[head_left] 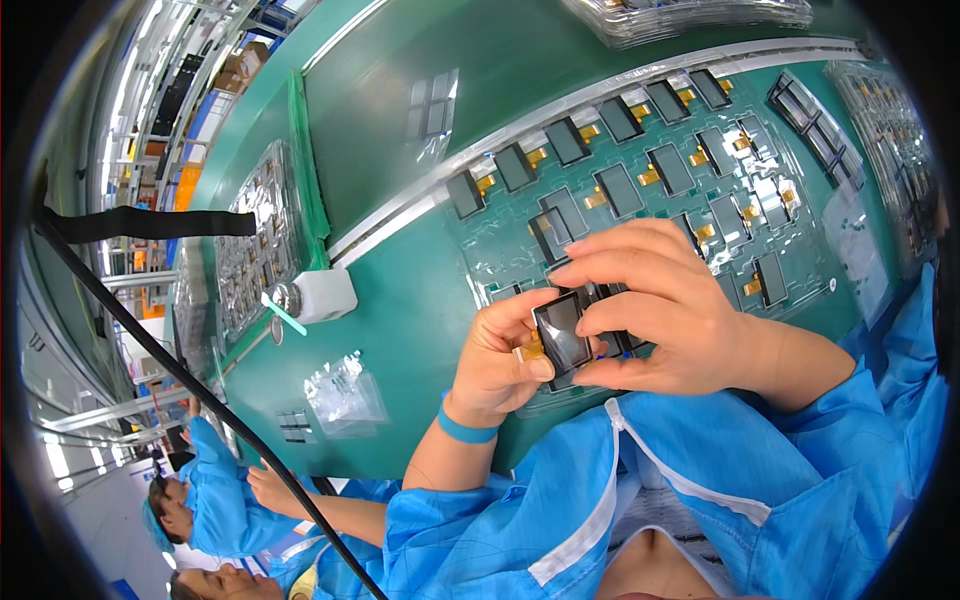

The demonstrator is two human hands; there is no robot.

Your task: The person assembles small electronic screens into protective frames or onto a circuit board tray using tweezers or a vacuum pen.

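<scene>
A small dark display screen (563, 332) with a black border is held up in front of me, tilted. An orange flex cable (530, 349) comes off its left side. My left hand (497, 358), with a blue band at the wrist, pinches the screen by its left side, thumb near the cable. My right hand (668, 315) is curled at the screen's right side, its index finger and thumb against the edge. Dark pieces under the right fingers are partly hidden. Below and beyond lies a clear plastic tray (640, 240) with several similar screens in its pockets.
On the left stand a white round-topped container (328, 295) and stacked clear trays (258, 240). A clear plastic bag (343, 392) lies nearby. Black frame strips (815, 130) and more trays (890, 150) are at right. A black cable (190, 375) crosses the left; co-workers (215, 480) sit there.
</scene>
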